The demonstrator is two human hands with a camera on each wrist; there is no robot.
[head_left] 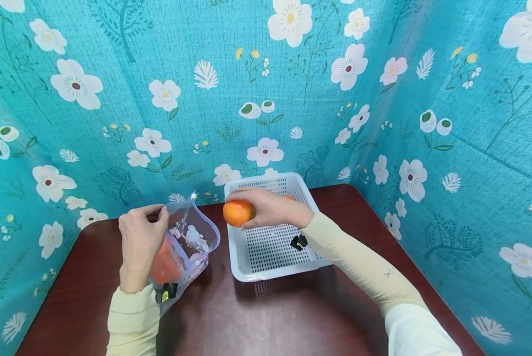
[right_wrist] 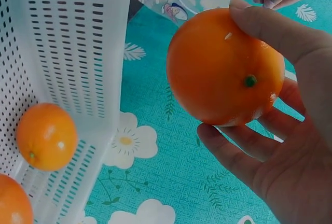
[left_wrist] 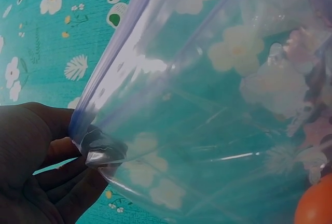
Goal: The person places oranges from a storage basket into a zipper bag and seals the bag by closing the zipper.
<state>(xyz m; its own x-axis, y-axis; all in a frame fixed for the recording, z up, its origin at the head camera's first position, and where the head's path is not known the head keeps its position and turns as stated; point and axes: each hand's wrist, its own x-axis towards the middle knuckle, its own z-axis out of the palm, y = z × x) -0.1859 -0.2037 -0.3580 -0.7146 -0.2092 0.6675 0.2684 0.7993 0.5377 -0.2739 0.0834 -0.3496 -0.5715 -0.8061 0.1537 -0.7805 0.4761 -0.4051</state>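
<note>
My right hand [head_left: 270, 207] grips an orange [head_left: 239, 212] above the left rim of a white plastic basket [head_left: 272, 247]. In the right wrist view the thumb and fingers curl round this orange [right_wrist: 223, 68], which has a small green stem spot. My left hand [head_left: 143, 237] pinches the top edge of a clear zip bag [head_left: 199, 222] with a purple seal and a printed pattern. The bag's mouth gapes toward the basket. Orange fruit [left_wrist: 316, 203] shows inside the bag, partly hidden by the left hand in the head view.
Two more oranges lie in the basket, one orange [right_wrist: 46, 137] in its corner and another orange [right_wrist: 13, 203] cut off by the frame edge. Bag and basket are on a dark red-brown table [head_left: 257, 321]. A blue flowered cloth [head_left: 230, 99] hangs behind and at the sides.
</note>
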